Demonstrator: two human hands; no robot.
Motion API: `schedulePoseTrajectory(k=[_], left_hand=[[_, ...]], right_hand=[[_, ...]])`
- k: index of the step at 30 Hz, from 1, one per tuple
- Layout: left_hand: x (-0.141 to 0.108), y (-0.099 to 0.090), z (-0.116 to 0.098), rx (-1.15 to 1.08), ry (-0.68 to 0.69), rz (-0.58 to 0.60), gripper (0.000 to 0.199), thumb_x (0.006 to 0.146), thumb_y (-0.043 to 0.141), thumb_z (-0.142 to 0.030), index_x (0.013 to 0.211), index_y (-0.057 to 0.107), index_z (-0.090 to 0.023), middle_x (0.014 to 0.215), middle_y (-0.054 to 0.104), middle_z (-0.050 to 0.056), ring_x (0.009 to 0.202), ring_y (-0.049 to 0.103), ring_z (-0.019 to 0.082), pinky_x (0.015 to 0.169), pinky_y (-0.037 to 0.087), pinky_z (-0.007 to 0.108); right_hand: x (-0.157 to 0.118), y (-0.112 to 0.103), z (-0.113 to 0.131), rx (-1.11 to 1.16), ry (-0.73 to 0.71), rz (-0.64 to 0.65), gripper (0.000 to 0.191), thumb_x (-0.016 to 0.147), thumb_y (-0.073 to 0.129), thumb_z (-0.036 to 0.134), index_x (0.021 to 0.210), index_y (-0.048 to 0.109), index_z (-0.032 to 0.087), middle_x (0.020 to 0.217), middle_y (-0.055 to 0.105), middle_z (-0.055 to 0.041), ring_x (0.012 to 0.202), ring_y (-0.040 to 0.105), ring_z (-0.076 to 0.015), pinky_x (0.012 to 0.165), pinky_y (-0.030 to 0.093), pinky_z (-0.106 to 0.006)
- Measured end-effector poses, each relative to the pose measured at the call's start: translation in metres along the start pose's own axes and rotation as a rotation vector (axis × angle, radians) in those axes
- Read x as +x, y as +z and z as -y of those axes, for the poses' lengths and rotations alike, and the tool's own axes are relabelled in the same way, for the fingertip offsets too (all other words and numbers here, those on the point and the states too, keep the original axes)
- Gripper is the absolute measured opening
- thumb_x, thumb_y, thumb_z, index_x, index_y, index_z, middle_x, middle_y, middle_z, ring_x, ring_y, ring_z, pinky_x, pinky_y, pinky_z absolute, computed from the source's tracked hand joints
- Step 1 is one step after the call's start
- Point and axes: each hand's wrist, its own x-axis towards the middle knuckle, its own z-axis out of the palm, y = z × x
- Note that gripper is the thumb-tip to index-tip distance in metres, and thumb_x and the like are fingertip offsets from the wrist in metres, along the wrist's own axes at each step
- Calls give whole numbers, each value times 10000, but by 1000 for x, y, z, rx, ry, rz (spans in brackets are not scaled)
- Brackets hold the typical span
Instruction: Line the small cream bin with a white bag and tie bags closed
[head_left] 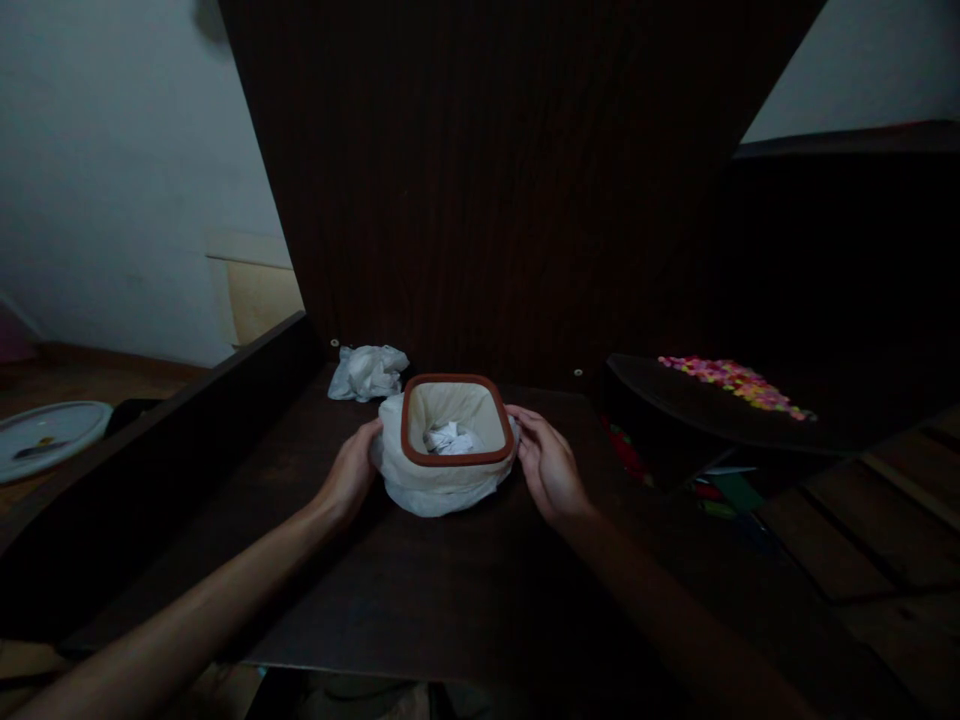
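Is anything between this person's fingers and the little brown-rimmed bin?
Yes: the thin pale bag gathered around the outside of the bin. The left hand and right hand appear to touch that bag at opposite sides. Nothing else visible stands in between.

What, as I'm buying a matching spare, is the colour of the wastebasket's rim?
The rim is reddish-brown, seen best in the head view.

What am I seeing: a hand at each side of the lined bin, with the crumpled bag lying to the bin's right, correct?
No, the head view shows the crumpled bag to the left of the lined bin. The left hand and right hand do flank the bin.
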Motion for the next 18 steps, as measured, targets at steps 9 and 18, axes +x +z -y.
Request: schedulePoseTrajectory(k=[9,18], left_hand=[[28,21,17,14,5,-26,369,675,723,-516,807,728,-171,739,778,51,903,736,298,863,568,378],[48,21,16,62,30,56,264,667,753,-416,773,709,-178,699,752,55,824,742,307,810,595,426]], right_hand=[[13,17,-34,30,101,-32,242,759,705,389,956,757,258,1044,795,13,1102,689,-225,1023,513,-368],[37,31,-40,14,253,178,379,763,672,612,789,738,239,786,791,-49,993,726,-295,929,555,-431]])
